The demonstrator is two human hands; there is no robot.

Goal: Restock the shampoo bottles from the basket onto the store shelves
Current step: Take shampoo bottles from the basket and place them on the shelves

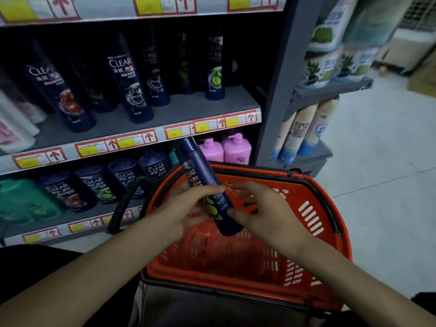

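Observation:
A dark blue shampoo bottle (204, 178) with a green lime picture stands tilted over the orange basket (313, 223), cap end pointing up toward the shelf. My left hand (186, 208) wraps around its middle from the left. My right hand (262, 208) touches its lower end from the right with fingers spread. The basket's inside looks bare where I can see it. More dark blue bottles (128, 83) stand on the middle shelf (179, 109).
Squat dark blue bottles (125, 175) and pink pump bottles (236, 149) fill the lower shelf. White bottles (14, 128) stand at the left. A grey side rack (313, 93) at the right holds packs and cream bottles (299, 133). Pale floor tiles (382, 161) lie beyond it.

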